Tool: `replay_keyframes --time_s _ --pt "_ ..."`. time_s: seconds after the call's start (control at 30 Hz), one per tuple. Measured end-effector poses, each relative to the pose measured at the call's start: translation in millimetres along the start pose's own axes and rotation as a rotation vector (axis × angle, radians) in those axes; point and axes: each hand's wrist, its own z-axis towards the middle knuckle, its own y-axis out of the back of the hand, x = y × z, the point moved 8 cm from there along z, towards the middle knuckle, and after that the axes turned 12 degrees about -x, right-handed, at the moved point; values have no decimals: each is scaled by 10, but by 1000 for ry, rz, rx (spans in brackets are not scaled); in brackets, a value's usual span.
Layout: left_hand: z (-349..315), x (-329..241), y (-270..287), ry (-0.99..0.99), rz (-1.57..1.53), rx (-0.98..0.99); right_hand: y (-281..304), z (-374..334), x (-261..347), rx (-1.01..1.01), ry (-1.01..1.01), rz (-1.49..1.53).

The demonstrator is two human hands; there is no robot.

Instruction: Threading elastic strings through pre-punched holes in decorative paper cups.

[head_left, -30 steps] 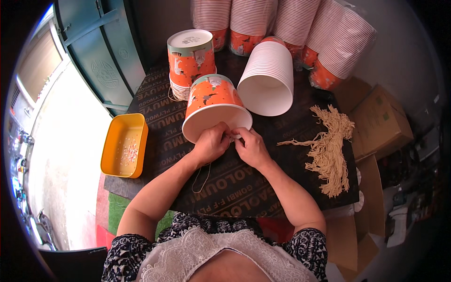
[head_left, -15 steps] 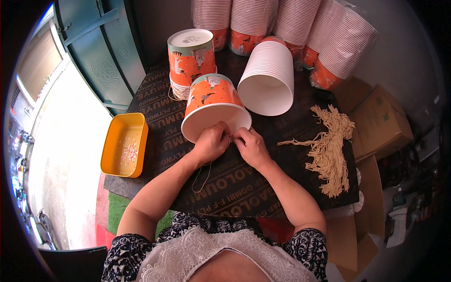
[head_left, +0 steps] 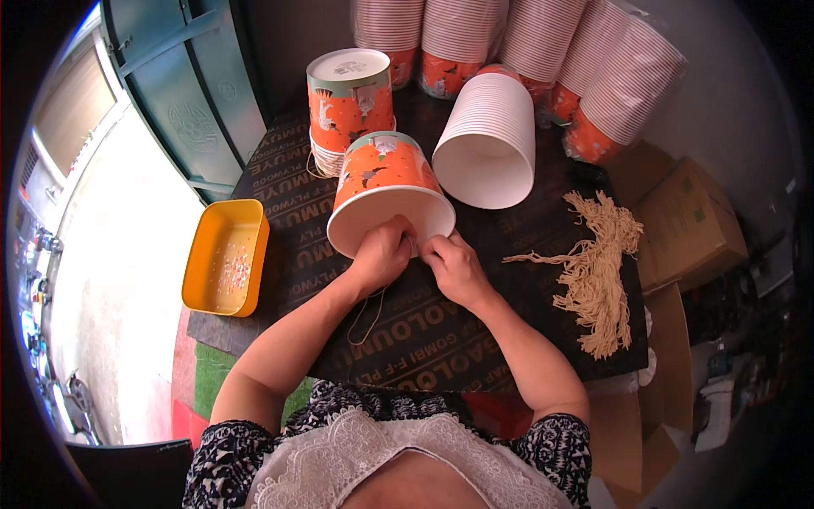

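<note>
An orange printed paper bucket (head_left: pixel 386 174) lies on its side, its white mouth facing me. My left hand (head_left: pixel 383 253) reaches just inside the mouth with its fingers bent together; what they pinch is hidden. At the right lower part of the rim, my right hand (head_left: pixel 455 265) is closed on the bucket's edge, close beside the left fingertips. A thin beige string (head_left: pixel 366 329) hangs in a loop below my left wrist onto the dark table. To the right lies a bundle of beige strings (head_left: pixel 598 271), cut to lengths and tangled at one end.
Behind stand upturned orange buckets (head_left: pixel 350 102), with string at their lower rims. A nested bucket stack (head_left: pixel 487 140) lies beside them. Several plastic-wrapped stacks (head_left: pixel 627 85) line the back. A yellow tub (head_left: pixel 197 263) with small pale bits sits left; cardboard boxes (head_left: pixel 691 220) stand right.
My left fingers have shifted slightly further into the bucket's mouth, and my right fingers now sit closer on the rim. The bucket has barely moved.
</note>
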Motion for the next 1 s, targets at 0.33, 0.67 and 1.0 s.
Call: replay_keyframes --time_s 0.33,0.67,1.0 --pt "47 121 52 96 92 -77 4 -47 265 34 347 -306" --pt "74 111 121 140 122 -13 -54 -121 521 -87 566 -537" --pt "37 78 54 360 -256 117 7 -13 331 -17 416 -291"
